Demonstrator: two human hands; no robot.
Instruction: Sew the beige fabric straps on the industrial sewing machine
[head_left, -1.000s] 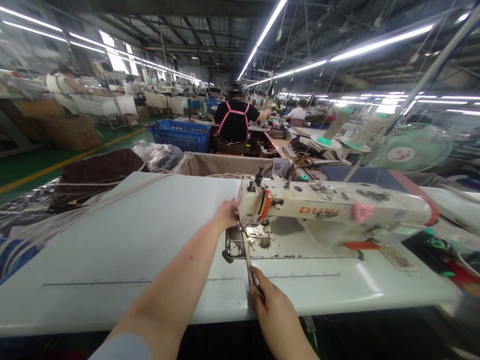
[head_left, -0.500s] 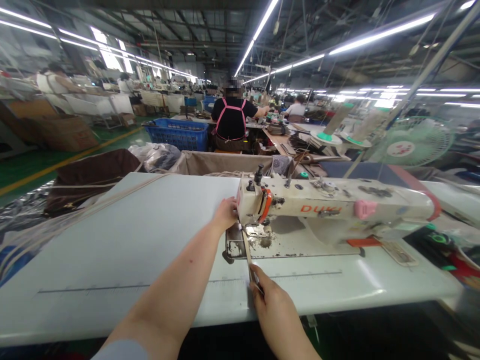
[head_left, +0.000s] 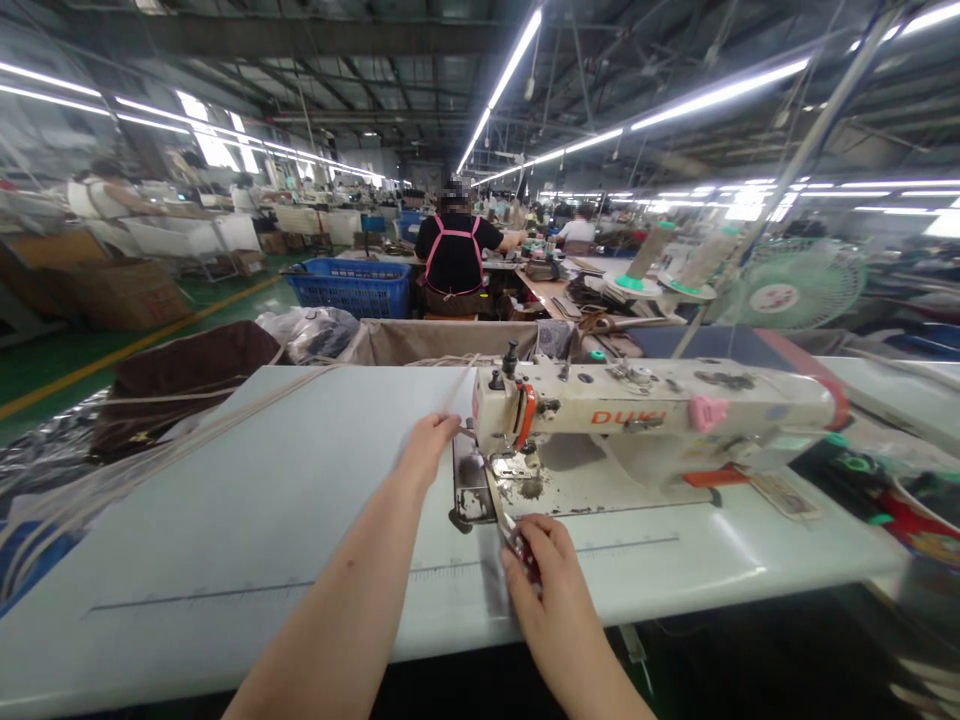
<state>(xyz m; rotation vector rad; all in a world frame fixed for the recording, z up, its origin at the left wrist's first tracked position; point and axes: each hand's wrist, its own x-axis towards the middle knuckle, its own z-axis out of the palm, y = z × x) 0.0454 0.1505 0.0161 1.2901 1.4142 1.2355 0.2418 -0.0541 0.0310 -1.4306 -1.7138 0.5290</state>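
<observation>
At the left end of the sewing machine (head_left: 645, 400), my left hand (head_left: 429, 445) is closed in a pinch on a narrow strip's end beside the machine head. The narrow cream strip (head_left: 496, 497) runs from under the presser foot (head_left: 511, 466) toward me. My right hand (head_left: 551, 580), near the table's front edge, is wrapped round red-handled snips (head_left: 525, 552). Their metal blades point at the strip's near end; whether they touch it I cannot tell.
A printed ruler line (head_left: 202, 597) crosses the white table (head_left: 315, 480). Behind it stand a fabric-lined bin (head_left: 442, 340) and a blue crate (head_left: 352, 288). A fan (head_left: 802, 285) and thread cones (head_left: 649, 255) are at right. A co-worker (head_left: 454, 250) sits ahead, back turned.
My left hand has moved back and slightly left from the machine head. My right hand has turned, and the red-handled snips now show in it. The view has shifted slightly.
</observation>
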